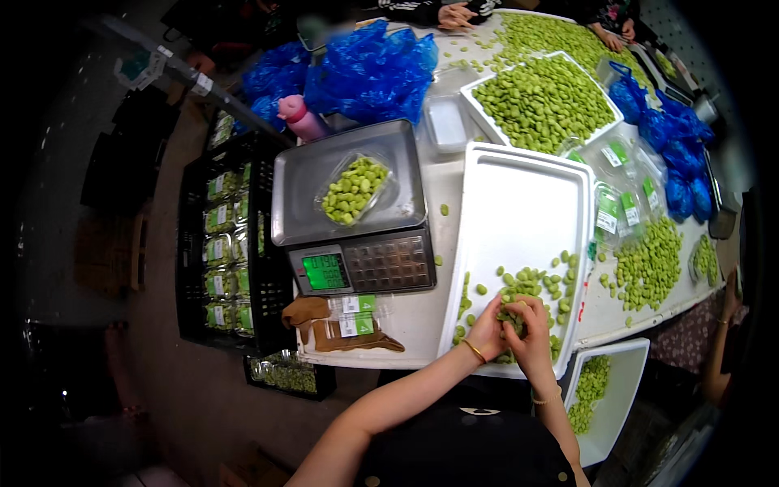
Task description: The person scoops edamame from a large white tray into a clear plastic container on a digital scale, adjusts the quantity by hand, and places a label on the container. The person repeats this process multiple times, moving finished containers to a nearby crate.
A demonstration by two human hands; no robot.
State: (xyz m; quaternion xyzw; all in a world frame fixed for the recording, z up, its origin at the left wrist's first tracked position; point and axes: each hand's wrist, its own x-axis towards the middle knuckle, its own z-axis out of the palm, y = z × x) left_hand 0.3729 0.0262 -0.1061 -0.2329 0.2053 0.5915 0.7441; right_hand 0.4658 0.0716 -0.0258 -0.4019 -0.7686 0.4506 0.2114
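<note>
Both my hands meet over the near end of a white foam tray, cupped around some green broad beans. My left hand curves under them from the left; my right hand closes in from the right, thumb and fingers on the beans. More loose beans lie in the tray around my fingers. To the left, a clear plastic punnet of beans sits tilted on the steel pan of a digital scale, whose display glows green.
A black crate of filled punnets stands left of the table. Beyond are a pink bottle, blue plastic bags and a heaped foam box. Labelled lids and a bean pile lie right. Other people's hands are across the table.
</note>
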